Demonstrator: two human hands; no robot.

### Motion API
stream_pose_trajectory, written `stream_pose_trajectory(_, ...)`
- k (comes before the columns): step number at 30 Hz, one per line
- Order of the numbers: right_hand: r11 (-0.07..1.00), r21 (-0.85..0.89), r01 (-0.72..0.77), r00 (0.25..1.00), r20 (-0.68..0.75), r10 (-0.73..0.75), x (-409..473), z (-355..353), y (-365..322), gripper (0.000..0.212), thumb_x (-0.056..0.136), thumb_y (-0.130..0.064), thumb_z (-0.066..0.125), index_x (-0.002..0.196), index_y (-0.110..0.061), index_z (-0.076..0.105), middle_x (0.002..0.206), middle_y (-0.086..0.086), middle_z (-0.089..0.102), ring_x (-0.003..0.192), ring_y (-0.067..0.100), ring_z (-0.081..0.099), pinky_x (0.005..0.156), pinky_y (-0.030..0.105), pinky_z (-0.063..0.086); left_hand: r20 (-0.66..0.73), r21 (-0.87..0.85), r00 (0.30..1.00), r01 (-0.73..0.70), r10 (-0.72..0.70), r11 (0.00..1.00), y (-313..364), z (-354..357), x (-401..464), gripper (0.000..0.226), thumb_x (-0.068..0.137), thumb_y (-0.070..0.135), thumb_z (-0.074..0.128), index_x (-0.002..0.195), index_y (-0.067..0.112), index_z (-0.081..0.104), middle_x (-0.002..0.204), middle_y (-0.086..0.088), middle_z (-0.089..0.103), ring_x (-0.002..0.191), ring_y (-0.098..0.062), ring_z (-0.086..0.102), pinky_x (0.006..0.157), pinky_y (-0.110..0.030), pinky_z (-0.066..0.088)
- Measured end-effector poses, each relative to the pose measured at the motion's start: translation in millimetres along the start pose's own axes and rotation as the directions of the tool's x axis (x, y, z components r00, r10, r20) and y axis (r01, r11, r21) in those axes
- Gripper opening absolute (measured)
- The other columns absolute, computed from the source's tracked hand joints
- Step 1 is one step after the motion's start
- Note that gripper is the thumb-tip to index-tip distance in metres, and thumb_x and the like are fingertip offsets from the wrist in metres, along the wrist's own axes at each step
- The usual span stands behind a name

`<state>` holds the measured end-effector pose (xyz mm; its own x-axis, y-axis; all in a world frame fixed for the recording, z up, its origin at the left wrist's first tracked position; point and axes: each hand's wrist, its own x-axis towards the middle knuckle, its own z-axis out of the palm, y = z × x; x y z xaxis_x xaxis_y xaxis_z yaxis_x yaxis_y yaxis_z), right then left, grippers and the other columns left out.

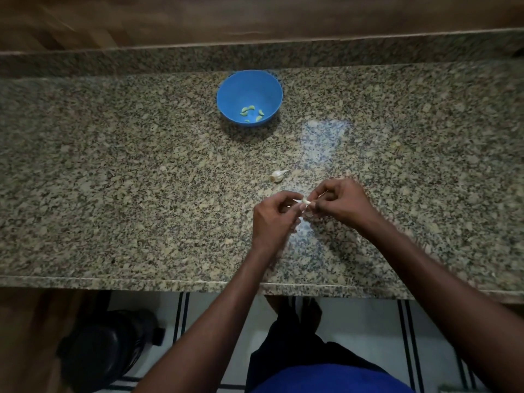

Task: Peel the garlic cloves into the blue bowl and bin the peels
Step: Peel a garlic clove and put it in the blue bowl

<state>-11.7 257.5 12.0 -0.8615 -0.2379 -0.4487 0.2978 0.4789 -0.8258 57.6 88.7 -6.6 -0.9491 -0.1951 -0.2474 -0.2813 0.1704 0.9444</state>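
A garlic clove (306,202) is pinched between the left hand (273,219) and the right hand (341,201), held just above the counter (141,180), well in front of the blue bowl (250,97). Peeled cloves (251,112) are seen inside that bowl. Between bowl and hands, nearer the hands, a garlic bulb piece (278,175) is left lying.

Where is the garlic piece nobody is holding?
In the head view, the loose garlic piece lies on the granite counter, just beyond the two hands and nearer than the blue bowl.
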Motion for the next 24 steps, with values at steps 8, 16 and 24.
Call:
stream_pose_trajectory(8, 0.965, -0.253, 0.073, 0.997, 0.044, -0.064, -11.8, 3.0, -9.9, 0.007, 0.095, -0.014, 0.072, 0.088, -0.013, 0.074, 0.069, 0.001, 0.075, 0.061, 0.015, 0.074, 0.064, 0.039, 0.065, 0.132, -0.113, 0.988, 0.099, -0.084, 0.989, 13.4, -11.1, 9.6, 0.013, 0.087, 0.009, 0.08, 0.099, 0.006, 0.075, 0.087, -0.009, 0.078, 0.081, -0.022, 0.077, 0.077, -0.035, 0.064)
stream_pose_trajectory(16, 0.992, 0.056, -0.117, 0.977, 0.187, 0.105, -10.6, 0.7, -9.9, 0.035, 0.103, -0.013, 0.052, 0.07, -0.009, 0.064, 0.055, 0.003, 0.058, 0.045, 0.015, 0.049, 0.043, 0.021, 0.037, 0.093, 0.001, 0.996, 0.011, -0.011, 1.0, 16.8, -7.6, 11.1, 0.01, 0.087, 0.01, 0.08, 0.097, 0.01, 0.077, 0.088, -0.003, 0.078, 0.082, -0.016, 0.076, 0.073, -0.033, 0.064)
stream_pose_trajectory(24, 0.926, 0.272, -0.262, 0.942, 0.279, 0.184, -11.3, -7.3, -2.2, 0.033, 0.103, -0.013, 0.049, 0.073, -0.007, 0.062, 0.056, 0.004, 0.054, 0.042, 0.01, 0.043, 0.038, 0.018, 0.032, 0.073, -0.119, 0.989, 0.138, -0.13, 0.983, 24.2, 0.0, 12.5, 0.008, 0.087, 0.005, 0.079, 0.095, 0.005, 0.078, 0.083, -0.009, 0.078, 0.078, -0.021, 0.077, 0.078, -0.037, 0.065)
